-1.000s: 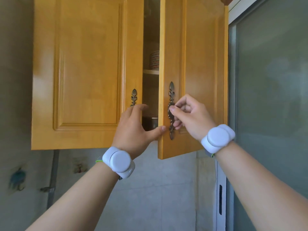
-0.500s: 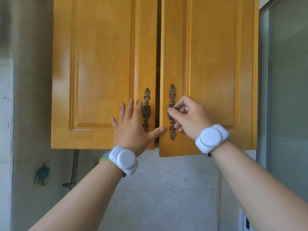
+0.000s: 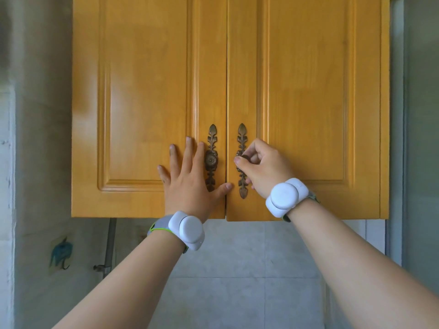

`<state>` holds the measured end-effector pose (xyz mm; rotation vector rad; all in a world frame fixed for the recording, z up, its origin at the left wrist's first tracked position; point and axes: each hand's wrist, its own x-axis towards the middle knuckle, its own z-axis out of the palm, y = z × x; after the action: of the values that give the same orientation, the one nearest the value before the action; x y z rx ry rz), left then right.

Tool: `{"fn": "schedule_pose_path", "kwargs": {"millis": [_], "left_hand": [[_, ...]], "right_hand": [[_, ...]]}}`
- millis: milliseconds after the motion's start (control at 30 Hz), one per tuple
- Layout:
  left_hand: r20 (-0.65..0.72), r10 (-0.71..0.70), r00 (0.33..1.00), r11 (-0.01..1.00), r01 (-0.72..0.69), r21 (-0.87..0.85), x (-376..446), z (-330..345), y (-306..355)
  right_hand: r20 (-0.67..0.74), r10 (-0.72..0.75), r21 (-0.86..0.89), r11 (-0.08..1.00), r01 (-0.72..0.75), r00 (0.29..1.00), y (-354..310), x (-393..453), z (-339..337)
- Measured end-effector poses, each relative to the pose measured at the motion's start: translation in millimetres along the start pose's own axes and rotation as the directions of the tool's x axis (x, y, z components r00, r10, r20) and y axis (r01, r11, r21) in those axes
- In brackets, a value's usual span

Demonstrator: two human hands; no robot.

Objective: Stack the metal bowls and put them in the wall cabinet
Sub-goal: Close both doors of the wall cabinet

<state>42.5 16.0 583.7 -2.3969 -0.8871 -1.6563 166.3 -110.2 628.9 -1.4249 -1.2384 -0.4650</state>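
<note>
The wooden wall cabinet fills the upper view, with its left door (image 3: 147, 103) and right door (image 3: 308, 103) both closed flush. My left hand (image 3: 187, 181) lies flat on the left door, fingers spread, beside the bronze leaf-shaped left handle (image 3: 212, 157). My right hand (image 3: 263, 169) is curled around the matching right handle (image 3: 242, 138), thumb and fingers pinching its middle. No metal bowls are visible; the cabinet's inside is hidden behind the doors.
A grey tiled wall (image 3: 225, 269) runs below the cabinet. A metal pipe (image 3: 109, 245) and a blue wall hook (image 3: 60, 254) sit at lower left. A frosted glass panel (image 3: 422, 138) with a white frame stands to the right.
Both cabinet doors swung shut, closing the gap that showed shelves and dishes. My left hand went from the door edge to flat on the left door. My right hand kept its hold on the handle.
</note>
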Motion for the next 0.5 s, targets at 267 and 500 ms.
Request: {"fn": "schedule_pose_path", "kwargs": {"millis": [267,500], "left_hand": [[-0.066,0.004,0.998,1.000,-0.004,-0.001,0.8,16.1,-3.8],[-0.073,0.001,0.997,1.000,-0.001,-0.012,2.5,19.7,-5.5]], "right_hand": [[-0.005,-0.004,-0.009,1.000,0.004,1.000,11.5,8.3,8.9],[-0.008,-0.007,-0.005,1.000,0.007,1.000,14.4,9.4,10.8]]}}
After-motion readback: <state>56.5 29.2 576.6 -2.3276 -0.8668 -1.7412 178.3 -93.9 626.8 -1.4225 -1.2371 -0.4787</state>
